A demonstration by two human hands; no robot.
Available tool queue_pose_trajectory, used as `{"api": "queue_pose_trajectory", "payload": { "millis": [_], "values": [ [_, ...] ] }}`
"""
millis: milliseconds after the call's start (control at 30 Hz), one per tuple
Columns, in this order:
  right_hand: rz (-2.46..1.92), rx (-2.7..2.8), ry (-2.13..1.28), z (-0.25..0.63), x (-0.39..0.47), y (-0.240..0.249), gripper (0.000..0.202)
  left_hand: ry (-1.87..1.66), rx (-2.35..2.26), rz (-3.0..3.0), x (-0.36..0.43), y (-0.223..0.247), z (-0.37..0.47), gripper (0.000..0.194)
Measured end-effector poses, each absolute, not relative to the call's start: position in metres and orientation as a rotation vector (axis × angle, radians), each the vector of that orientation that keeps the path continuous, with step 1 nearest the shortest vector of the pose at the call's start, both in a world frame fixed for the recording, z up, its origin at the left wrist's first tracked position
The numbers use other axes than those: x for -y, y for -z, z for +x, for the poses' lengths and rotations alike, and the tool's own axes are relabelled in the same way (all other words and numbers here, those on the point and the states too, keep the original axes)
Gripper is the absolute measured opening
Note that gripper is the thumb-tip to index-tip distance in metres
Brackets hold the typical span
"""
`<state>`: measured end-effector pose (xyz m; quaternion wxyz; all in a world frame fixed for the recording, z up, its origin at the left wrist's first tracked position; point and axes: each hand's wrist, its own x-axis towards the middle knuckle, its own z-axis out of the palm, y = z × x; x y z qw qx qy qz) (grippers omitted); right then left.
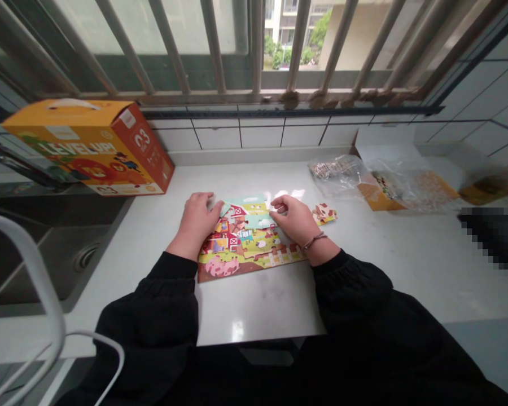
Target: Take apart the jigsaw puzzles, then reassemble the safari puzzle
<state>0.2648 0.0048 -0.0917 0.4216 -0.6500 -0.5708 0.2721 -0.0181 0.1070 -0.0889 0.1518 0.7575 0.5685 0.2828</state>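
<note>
step in hand, as judged: fitting the puzzle (pixel 258 243), which lies flat between the two hands, partly joined. next move would call for aligning edges, then pressing flat. left hand (pixel 198 221): angled inward, thumb at a teal piece (pixel 226 210); pinched or merely touched, cannot tell. right hand (pixel 297 223): fingers curled at the puzzle's far right part; whether anything is gripped, cannot tell. cow piece (pixel 325 212) sits just right of that hand.
</note>
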Motion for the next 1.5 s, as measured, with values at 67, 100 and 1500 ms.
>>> {"api": "queue_pose_trajectory", "payload": {
  "millis": [67, 100, 1500],
  "values": [
    [-1.713, 1.548, -0.508, 0.264, -0.003, 0.091, 0.023, -0.69, -1.656, 2.298, -0.106, 0.09, -0.017, 0.041],
    [-1.728, 1.588, -0.47, 0.262, -0.002, 0.09, 0.025, -0.64, -1.661, 2.329, -0.105, 0.09, -0.016, 0.042],
    [-1.461, 1.528, -1.02, 0.233, 0.006, 0.076, 0.025, -0.408, -1.188, 2.23, -0.075, 0.064, -0.003, 0.016]
  ]
}}
